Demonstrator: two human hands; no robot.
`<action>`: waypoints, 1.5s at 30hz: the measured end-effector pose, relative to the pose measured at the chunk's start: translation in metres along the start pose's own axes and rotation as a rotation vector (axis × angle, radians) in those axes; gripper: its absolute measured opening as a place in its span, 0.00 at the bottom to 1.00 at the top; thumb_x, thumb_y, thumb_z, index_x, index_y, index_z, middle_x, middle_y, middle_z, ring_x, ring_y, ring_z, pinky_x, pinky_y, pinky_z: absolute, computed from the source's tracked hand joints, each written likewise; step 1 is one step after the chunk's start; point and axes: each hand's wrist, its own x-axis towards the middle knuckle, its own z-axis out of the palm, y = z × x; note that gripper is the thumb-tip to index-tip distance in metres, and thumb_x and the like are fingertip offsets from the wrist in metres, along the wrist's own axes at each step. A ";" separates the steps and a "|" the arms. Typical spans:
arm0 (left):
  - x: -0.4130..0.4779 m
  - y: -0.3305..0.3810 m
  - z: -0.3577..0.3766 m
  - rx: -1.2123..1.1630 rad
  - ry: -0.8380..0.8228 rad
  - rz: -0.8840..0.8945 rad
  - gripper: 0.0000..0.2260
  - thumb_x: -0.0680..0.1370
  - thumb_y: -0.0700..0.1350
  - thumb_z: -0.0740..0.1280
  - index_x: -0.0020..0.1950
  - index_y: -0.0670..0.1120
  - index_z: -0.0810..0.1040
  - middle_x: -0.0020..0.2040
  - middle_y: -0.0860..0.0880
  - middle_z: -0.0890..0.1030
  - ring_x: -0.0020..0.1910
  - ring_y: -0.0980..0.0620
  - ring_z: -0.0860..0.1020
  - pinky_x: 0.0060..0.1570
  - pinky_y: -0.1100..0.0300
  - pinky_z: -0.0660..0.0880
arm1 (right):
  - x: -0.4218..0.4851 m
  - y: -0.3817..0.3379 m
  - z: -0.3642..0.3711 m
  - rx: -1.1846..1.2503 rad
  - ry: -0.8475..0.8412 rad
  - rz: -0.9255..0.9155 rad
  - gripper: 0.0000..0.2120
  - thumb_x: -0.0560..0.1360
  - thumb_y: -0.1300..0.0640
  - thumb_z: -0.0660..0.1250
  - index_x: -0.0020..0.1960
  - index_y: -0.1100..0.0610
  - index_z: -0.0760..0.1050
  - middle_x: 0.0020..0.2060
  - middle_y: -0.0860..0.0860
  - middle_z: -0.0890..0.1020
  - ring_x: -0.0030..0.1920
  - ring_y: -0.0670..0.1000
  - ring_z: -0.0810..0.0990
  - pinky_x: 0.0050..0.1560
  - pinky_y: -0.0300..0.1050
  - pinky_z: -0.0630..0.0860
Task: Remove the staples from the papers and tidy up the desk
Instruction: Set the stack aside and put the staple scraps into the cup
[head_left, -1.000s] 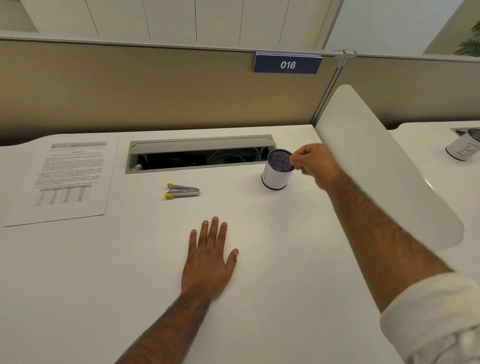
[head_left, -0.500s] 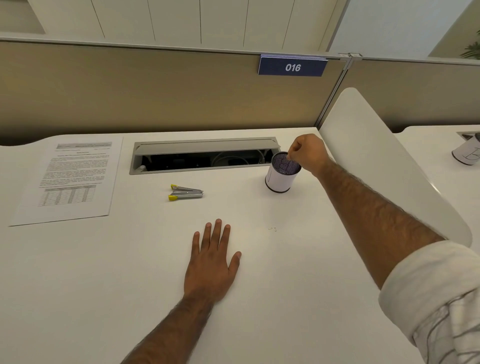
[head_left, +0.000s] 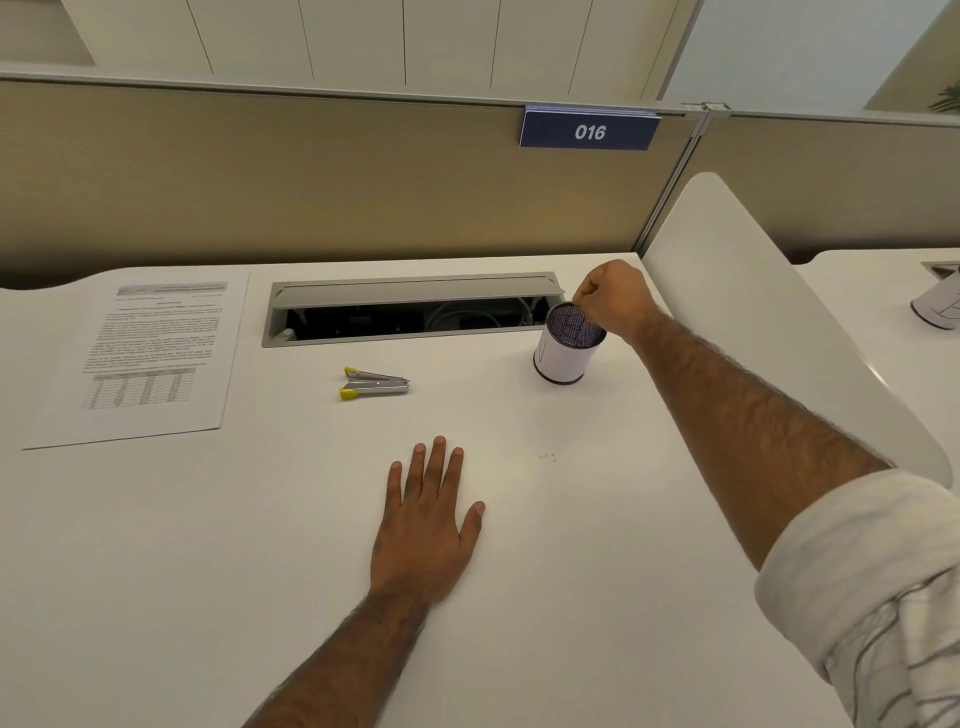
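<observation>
Desk (head_left: 519, 597): white surface, bounded at its far edge by a tan partition carrying a blue plate (head_left: 589, 132) marked 016, and at its right edge by a white divider panel (head_left: 753, 312).

Left hand (head_left: 426, 525): lies palm down on the desk near the middle, towards the near edge. Fingers straight and slightly spread. It holds nothing.

Right hand (head_left: 615, 301): reaches out to the far right corner, with a rolled white sleeve (head_left: 872, 597) at the elbow. Fingers are bunched and curled, fingertips pointing down over the far right part of the mouth of the mesh cup (head_left: 566, 358). Whether anything is pinched between them cannot be determined, nor whether they touch the rim.

Mesh cup: upright near the far right corner, wrapped in white paper, just in front of the right end of the open cable trough (head_left: 410, 312) set along the far edge.

Staple remover (head_left: 374, 384): metal with yellow tips, lying flat in front of the trough near the middle of the desk, well apart from both hands.

Papers (head_left: 145, 358): printed sheets with a table in the lower part, lying flat at the far left corner.

Loose staples (head_left: 548, 457): small bent pieces on the bare surface, between the left hand and the right forearm.

A second wrapped cup (head_left: 940, 306) stands on the neighbouring desk beyond the divider.
</observation>
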 end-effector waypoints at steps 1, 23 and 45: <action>0.000 0.000 0.000 -0.001 -0.001 -0.002 0.32 0.83 0.63 0.42 0.84 0.51 0.46 0.85 0.50 0.43 0.84 0.48 0.42 0.81 0.44 0.44 | 0.001 0.000 -0.001 -0.007 -0.007 0.008 0.07 0.72 0.67 0.68 0.43 0.61 0.84 0.44 0.55 0.84 0.47 0.55 0.83 0.48 0.50 0.82; 0.001 0.000 0.001 0.010 0.017 -0.005 0.32 0.83 0.62 0.45 0.84 0.49 0.50 0.85 0.48 0.47 0.84 0.47 0.46 0.80 0.43 0.48 | -0.107 0.036 0.035 0.039 -0.170 -0.105 0.10 0.72 0.66 0.68 0.45 0.56 0.86 0.41 0.50 0.85 0.40 0.50 0.80 0.40 0.37 0.74; 0.000 0.001 0.000 0.006 0.018 -0.006 0.32 0.82 0.62 0.42 0.84 0.50 0.49 0.85 0.48 0.46 0.84 0.47 0.46 0.81 0.42 0.48 | -0.154 0.059 0.079 -0.203 -0.337 -0.187 0.12 0.77 0.58 0.65 0.58 0.54 0.82 0.50 0.50 0.80 0.53 0.52 0.78 0.50 0.45 0.74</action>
